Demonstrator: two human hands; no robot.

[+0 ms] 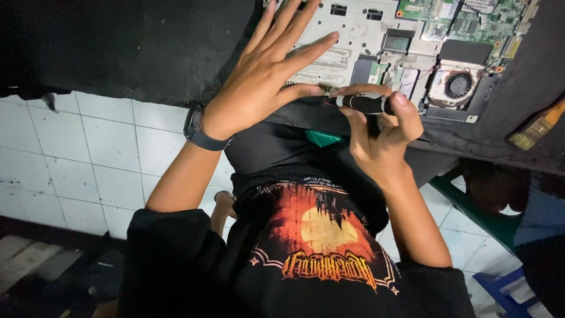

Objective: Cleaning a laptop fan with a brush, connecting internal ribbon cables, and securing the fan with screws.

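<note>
On opened laptop (359,35): left hand (259,82) flat; right hand (382,132) grips black screwdriver (362,103).

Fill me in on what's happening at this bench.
A person is working on an opened laptop lying on a dark work surface, its circuit board and cooling fan exposed. The left hand rests flat, fingers spread, on the laptop's pale inner frame. The right hand grips a black-handled screwdriver at the laptop's near edge. A brush lies off to the right.
</note>
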